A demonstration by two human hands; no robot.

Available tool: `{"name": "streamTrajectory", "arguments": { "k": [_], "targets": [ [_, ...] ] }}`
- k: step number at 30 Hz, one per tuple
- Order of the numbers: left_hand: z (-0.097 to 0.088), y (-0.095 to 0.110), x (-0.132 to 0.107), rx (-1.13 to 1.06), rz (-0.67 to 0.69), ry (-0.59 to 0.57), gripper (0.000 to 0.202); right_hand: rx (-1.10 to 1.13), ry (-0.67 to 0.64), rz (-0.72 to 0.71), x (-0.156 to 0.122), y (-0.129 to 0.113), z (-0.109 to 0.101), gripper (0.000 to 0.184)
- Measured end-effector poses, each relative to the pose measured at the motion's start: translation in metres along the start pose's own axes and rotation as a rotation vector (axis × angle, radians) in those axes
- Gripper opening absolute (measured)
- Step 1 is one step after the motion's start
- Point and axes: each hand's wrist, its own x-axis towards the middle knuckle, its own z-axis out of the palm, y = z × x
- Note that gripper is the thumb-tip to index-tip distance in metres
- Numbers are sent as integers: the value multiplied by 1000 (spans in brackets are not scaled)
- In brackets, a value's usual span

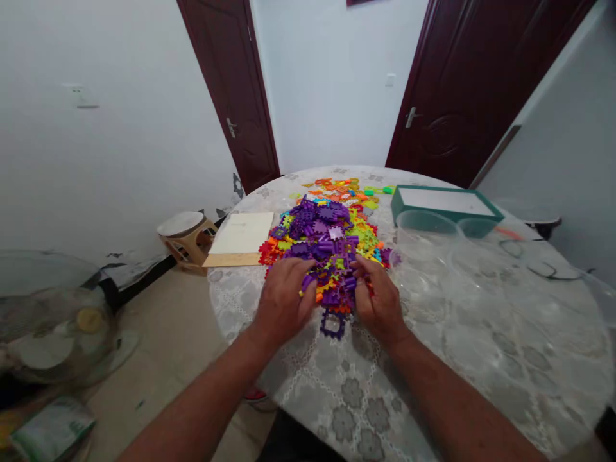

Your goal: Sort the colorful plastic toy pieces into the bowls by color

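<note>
A heaped pile of plastic interlocking building pieces (332, 224) lies on the round table, with much purple on top and yellow-green, red and orange around it. My left hand (283, 292) is at the pile's near left side, its thumb and fingers curled about purple pieces (308, 282). Opposite it, my right hand (380, 296) has its fingers bent in against purple pieces (350, 283) at the near right side. The fingertips of both hands are partly hidden among the pieces. Between the hands, a purple square frame piece (333, 324) lies flat at the pile's near edge.
A patterned cloth covers the table (356, 391). Left of the pile is a cream board (243, 232). Clear plastic containers (428, 256) and a green-edged box (445, 200) stand on the right. A stool (185, 234) and a fan (52, 333) are on the floor.
</note>
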Motion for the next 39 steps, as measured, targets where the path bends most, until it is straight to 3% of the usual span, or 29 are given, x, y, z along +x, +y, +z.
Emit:
{"name": "streamTrajectory", "arguments": {
  "k": [4,8,12,18,22,26,33,39],
  "targets": [
    [54,2,37,3,-29,-235,37,-43,11,15,0,1,-3,54],
    [75,1,37,-22,16,-321,47,-74,59,59,3,0,-10,55],
    [81,-3,34,-33,32,-305,45,-136,91,73,8,0,-18,53],
    [88,-9,38,-18,38,-245,33,-287,36,51,19,2,-19,48],
    [94,-15,39,-17,64,-164,13,-383,-87,60,13,11,-10,49],
    [92,-17,42,-52,59,-68,15,-471,-216,110,-1,26,3,55],
    [76,-1,67,-253,-217,-58,22,-548,-308,269,-1,29,9,50],
    [91,2,72,-747,-535,-57,28,-473,-262,277,4,31,3,32]
  ]
}}
